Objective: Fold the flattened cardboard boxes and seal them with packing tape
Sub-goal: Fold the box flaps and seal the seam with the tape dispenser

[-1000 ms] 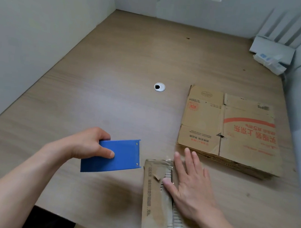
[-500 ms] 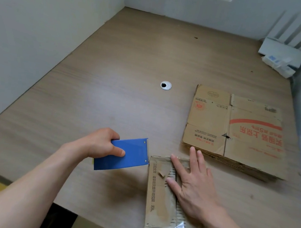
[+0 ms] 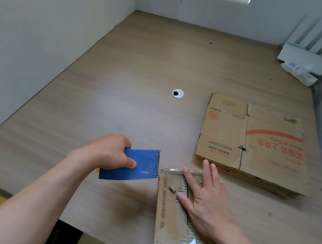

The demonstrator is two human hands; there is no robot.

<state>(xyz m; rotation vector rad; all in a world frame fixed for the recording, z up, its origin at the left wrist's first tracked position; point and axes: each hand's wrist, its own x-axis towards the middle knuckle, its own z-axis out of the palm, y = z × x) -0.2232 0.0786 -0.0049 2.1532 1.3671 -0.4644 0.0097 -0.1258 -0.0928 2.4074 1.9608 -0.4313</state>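
My left hand (image 3: pixel 109 152) grips the blue dispenser (image 3: pixel 140 166), fingers curled over its top and thumb across its face. Over the last second I've carried it rightward. Its toothed edge now sits at the far left corner of the box (image 3: pixel 167 210), touching or just shy of it; I can't tell which. My right hand (image 3: pixel 206 204) lies flat as before, fingers straight and spread, pressing the top flaps down over the seam. The box stands at the near edge of the counter (image 3: pixel 118 96), and a bit of clear tape already glints at its near and far ends. With the gap closed, I judge I'm set to start a strip here, so my right hand will need to clear the tape's path. The stack (image 3: pixel 254 145) of flat boxes just beyond my right fingertips is not yet folded.
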